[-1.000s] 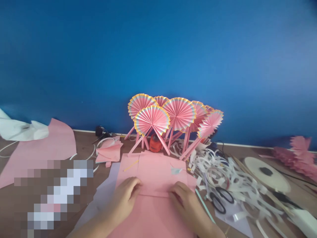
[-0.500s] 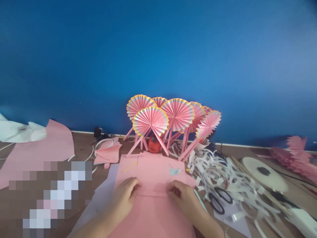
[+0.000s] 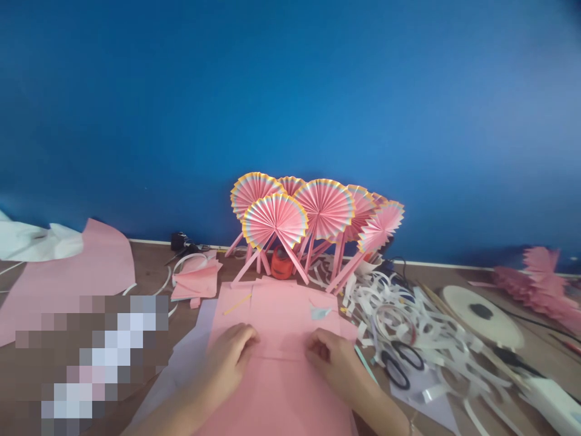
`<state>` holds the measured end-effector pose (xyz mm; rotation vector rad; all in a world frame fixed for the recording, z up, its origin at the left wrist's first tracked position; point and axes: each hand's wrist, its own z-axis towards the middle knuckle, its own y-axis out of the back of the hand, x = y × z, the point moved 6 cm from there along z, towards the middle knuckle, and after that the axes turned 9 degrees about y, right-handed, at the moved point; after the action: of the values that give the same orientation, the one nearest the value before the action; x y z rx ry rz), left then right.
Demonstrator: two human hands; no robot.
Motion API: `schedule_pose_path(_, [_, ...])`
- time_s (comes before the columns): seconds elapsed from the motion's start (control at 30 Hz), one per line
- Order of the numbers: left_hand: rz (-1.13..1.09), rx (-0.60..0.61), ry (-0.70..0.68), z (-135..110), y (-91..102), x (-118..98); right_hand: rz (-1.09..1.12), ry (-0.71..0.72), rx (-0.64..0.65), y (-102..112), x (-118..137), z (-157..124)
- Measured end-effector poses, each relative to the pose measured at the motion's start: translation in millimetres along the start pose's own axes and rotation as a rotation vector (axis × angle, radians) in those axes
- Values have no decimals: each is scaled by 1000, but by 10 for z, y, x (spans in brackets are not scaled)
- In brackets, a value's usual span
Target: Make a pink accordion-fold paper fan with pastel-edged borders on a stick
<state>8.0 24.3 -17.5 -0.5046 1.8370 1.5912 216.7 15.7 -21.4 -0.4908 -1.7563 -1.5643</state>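
Note:
A pink sheet of paper (image 3: 278, 396) lies in front of me on a stack of other pink and pale sheets. Across it, between my hands, runs a narrow straight band like a folded edge. My left hand (image 3: 232, 352) is closed at the left end of this band, thumb and fingers pinching the paper. At the right end my right hand (image 3: 330, 357) pinches it too, with curled fingers. The fingertips of both hands are partly hidden. Beyond them lie a small pale blue scrap (image 3: 320, 313) and a thin yellow strip (image 3: 237, 304).
Several pleated pink paper fans (image 3: 275, 221) stand against the blue wall, near a red object (image 3: 282, 266). On the right are tangled white paper strips (image 3: 399, 309), black-handled scissors (image 3: 396, 370) and a pale oval object (image 3: 483, 339). Folded pink paper (image 3: 196, 281) lies at the left.
My view has shifted very slightly. Both hands stay almost in place on the pink paper, with no other clear change.

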Motion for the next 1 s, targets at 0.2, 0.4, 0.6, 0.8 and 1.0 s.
schedule_pose_path(0.2, [193,-17,-119,-50,-48,-40,-137,54,-3,8,41,-24])
schedule_pose_path(0.4, [497,-43,-451,-160,-110,-274,-368,366,58,-63,222,-120])
schedule_pose_path(0.6, [456,5,-458,-165,-99,-303,-455,429,113,-80,288,-129])
schedule_pose_path(0.8, [377,-38,-350,-79,140,-124,-501,436,126,-28,256,-155])
schedule_pose_path(1.0, [-98,-156,118,-12,552,216,-343,465,87,-7,174,-163])
